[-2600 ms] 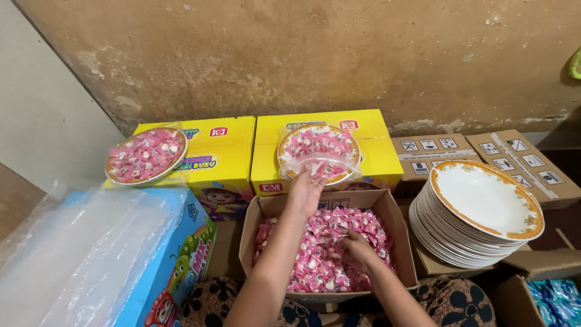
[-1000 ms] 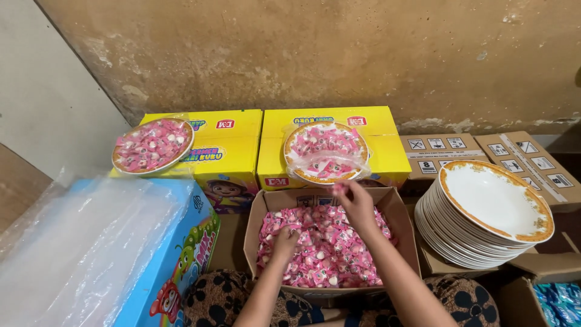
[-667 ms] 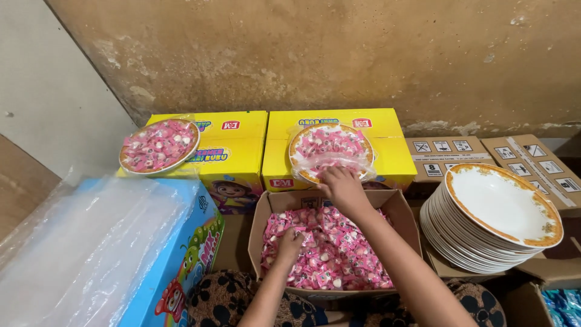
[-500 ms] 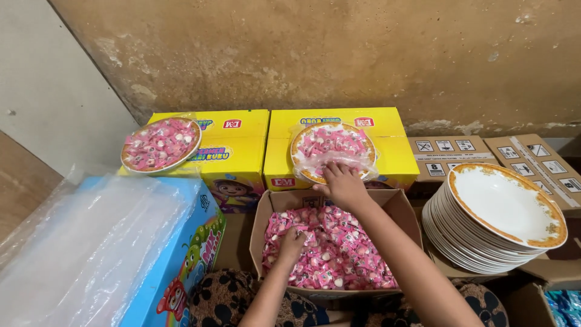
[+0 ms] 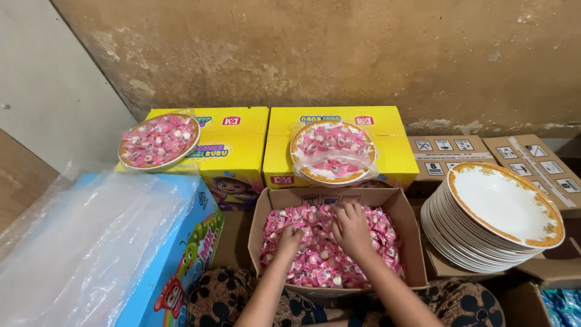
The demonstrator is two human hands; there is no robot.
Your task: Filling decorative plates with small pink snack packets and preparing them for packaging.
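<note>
An open cardboard box [image 5: 414, 242] in front of me is full of small pink wrapped candies [image 5: 315, 260]. Both hands are down in the candies. My left hand [image 5: 289, 236] is curled into the pile at the left. My right hand [image 5: 351, 229] lies palm down on the pile, its fingers spread toward the box's far wall. Behind the box, a plate of pink candies in a clear plastic bag [image 5: 332, 150] rests on a yellow carton [image 5: 339, 124]. Another filled plate [image 5: 158, 139] sits on the yellow carton [image 5: 233, 142] to its left.
A tilted stack of white plates with gold rims [image 5: 493, 215] stands right of the box, on brown cartons [image 5: 532, 163]. A blue carton [image 5: 187, 254] under a heap of clear plastic bags [image 5: 85, 242] fills the left. A stained wall [image 5: 315, 54] closes the back.
My right hand came back from the bagged plate on the yellow carton and dropped into the candy box. My left hand stayed in the candies.
</note>
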